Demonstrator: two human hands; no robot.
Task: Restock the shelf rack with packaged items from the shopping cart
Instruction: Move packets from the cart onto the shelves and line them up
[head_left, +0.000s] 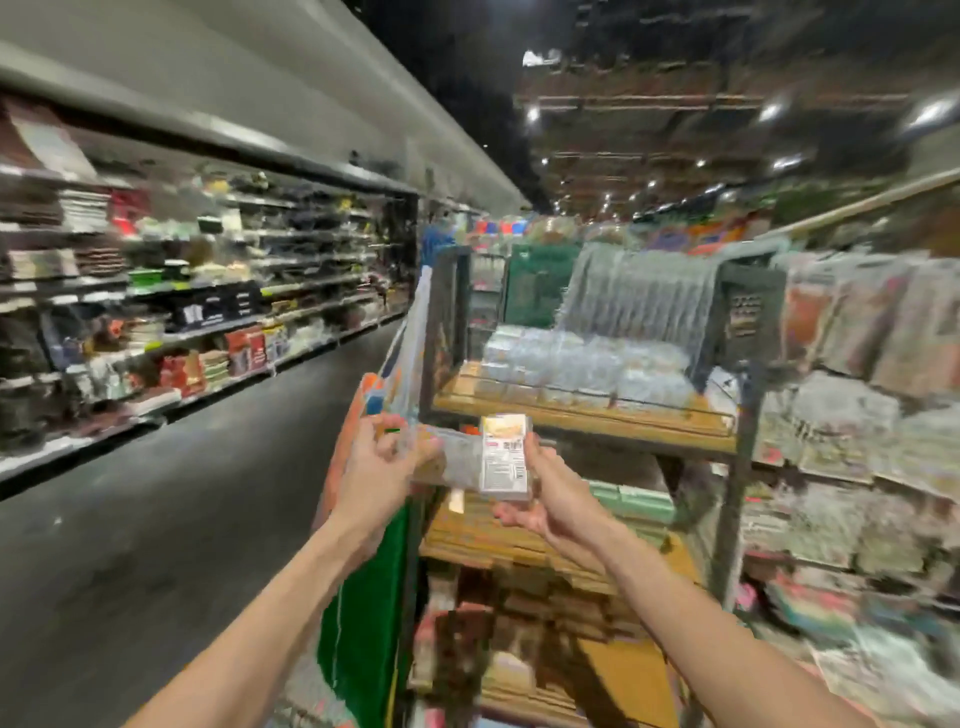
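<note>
The clear plastic pack with a white label (485, 460) is up in front of the wooden shelf rack with dark metal posts (587, 418). The left hand (376, 467) pinches its left end with its fingers (387, 434). The right hand (553, 499) grips its right end, fingers curled under it.

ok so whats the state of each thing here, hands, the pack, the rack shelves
clear pack, held off the rack, label facing the camera
left hand, grips its left end
right hand, holds its right end, thumb on the label
top shelf, partly stocked with clear tubs, front edge bare
lower shelf, blurred, wooden slats showing
</note>
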